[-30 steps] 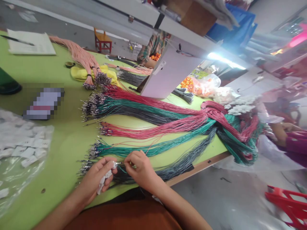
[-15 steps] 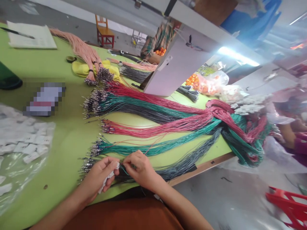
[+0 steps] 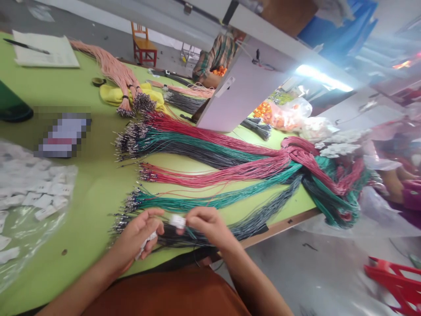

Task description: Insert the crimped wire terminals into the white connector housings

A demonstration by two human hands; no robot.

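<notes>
Head view: the person's right hand (image 3: 207, 223) grips a small white connector (image 3: 177, 221) at its fingertips, a teal wire (image 3: 190, 233) trailing below it; the left hand (image 3: 141, 230), just beside but apart from that connector, has fingers curled around other white pieces (image 3: 147, 245). Both hands hover above the dark wires (image 3: 258, 216), near the green wires (image 3: 194, 203) on the table (image 3: 95, 188), while a plastic bag (image 3: 31, 239) lies at the left edge

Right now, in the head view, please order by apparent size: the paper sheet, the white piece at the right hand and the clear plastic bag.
1. Clear plastic bag
2. Paper sheet
3. White piece at the right hand
</notes>
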